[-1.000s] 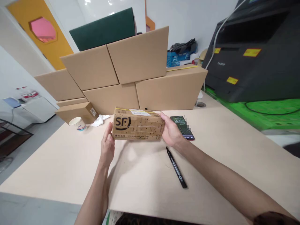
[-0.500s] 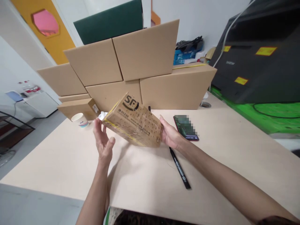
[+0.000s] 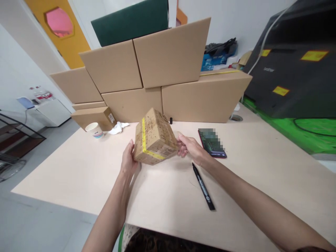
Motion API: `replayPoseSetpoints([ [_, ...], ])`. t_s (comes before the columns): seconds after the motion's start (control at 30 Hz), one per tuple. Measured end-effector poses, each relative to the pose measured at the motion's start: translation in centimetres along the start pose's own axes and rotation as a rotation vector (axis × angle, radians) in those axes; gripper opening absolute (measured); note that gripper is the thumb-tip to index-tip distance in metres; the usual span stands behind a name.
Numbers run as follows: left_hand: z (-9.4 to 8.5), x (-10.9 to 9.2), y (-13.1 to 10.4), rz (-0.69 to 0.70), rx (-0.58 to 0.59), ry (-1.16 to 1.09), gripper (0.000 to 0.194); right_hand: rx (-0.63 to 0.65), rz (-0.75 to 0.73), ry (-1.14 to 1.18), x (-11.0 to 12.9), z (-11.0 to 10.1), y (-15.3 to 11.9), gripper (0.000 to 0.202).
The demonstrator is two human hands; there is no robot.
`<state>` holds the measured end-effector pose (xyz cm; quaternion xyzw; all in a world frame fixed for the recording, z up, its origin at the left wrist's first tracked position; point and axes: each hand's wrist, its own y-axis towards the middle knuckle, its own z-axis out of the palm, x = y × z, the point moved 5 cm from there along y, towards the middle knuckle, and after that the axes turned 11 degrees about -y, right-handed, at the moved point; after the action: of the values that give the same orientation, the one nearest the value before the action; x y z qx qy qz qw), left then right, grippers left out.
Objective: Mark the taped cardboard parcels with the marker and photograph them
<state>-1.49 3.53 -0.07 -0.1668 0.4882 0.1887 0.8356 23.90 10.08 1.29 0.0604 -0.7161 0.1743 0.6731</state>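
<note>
A small brown cardboard box (image 3: 154, 134) with dark printed marks and yellow tape is held tilted above the table. My left hand (image 3: 129, 157) grips its left side, the thumb mostly out of sight behind the palm and box edge. At the right edge of the box, my right hand (image 3: 191, 147) has its fingers curled in against the cardboard. A black marker pen (image 3: 203, 187) lies on the table below my right hand. Beyond my right wrist rests a phone (image 3: 212, 143), its screen partly blurred out.
Large cardboard boxes (image 3: 172, 56) are stacked along the back, topped by a dark green box (image 3: 131, 22). A paper cup (image 3: 94, 130) and crumpled tissue (image 3: 118, 128) stand back left. A small black cap (image 3: 171, 120) and tape roll (image 3: 236, 118) lie near the stack.
The cardboard box has been turned, so a taped side faces me instead of the large printed face. My left hand, open beside it before, has moved right and closed on it.
</note>
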Motion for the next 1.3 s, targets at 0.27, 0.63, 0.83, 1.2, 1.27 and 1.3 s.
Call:
replayPoseSetpoints([
  [0.27, 2.2, 1.1, -2.1, -0.166, 0.163, -0.05, 0.06, -0.028, -0.101, 0.061, 0.1, -0.4, 0.4, 0.044],
  [0.63, 3.5, -0.5, -3.5, 0.123, 0.422, 0.066, 0.085, -0.003, -0.175, 0.159, 1.6, -0.4, 0.0, 0.06],
  [0.83, 2.1, -1.4, -3.3, 0.358, 0.318, 0.247, 0.09, -0.127, -0.392, -0.021, 4.2, -1.5, -2.4, 0.067],
  [1.2, 2.0, -0.8, -3.0, 0.297, 0.327, 0.158, 0.073, -0.058, -0.288, 0.065, 2.5, -0.2, -1.4, 0.048],
  [1.27, 1.8, -0.6, -2.7, 0.272, 0.301, 0.153, 0.071, -0.025, -0.284, 0.09, 1.9, 0.4, -1.2, 0.043],
  [1.3, 1.7, -0.5, -2.6, 0.266, 0.299, 0.152, 0.072, -0.014, -0.279, 0.101, 1.6, 0.6, -1.1, 0.041],
])
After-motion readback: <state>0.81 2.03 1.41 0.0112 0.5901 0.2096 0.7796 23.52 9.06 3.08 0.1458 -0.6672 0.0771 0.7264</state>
